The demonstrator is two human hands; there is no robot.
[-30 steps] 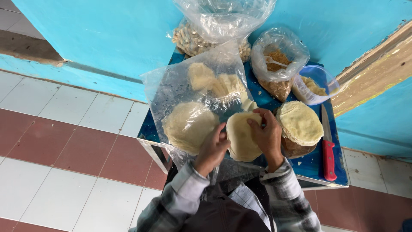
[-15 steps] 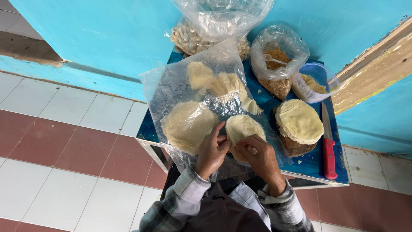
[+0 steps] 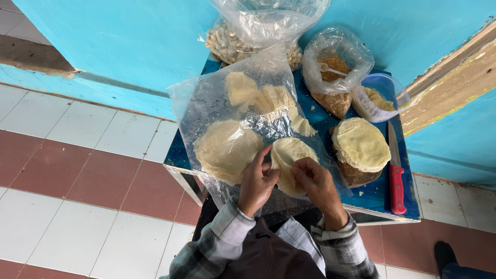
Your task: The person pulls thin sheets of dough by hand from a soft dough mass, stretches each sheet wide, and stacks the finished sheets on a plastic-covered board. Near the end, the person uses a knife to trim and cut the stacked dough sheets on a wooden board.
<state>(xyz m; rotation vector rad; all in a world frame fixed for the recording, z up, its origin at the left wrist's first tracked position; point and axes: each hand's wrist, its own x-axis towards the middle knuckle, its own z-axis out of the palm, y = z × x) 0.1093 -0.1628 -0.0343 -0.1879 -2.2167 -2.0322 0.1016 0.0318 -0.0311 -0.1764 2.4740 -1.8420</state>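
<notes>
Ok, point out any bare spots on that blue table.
Bare blue table shows between the stacked dough rounds and the front edge, left of the red-handled knife. Everywhere else is crowded: the clear plastic sheet and bags cover it.

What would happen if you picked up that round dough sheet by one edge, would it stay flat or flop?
The round dough sheet would probably flop: it looks thin, and its edge already bends where the left hand and right hand pinch it. It likely tears easily if tugged. It seems light, resting on the crinkly plastic sheet without pressing it down.
</notes>
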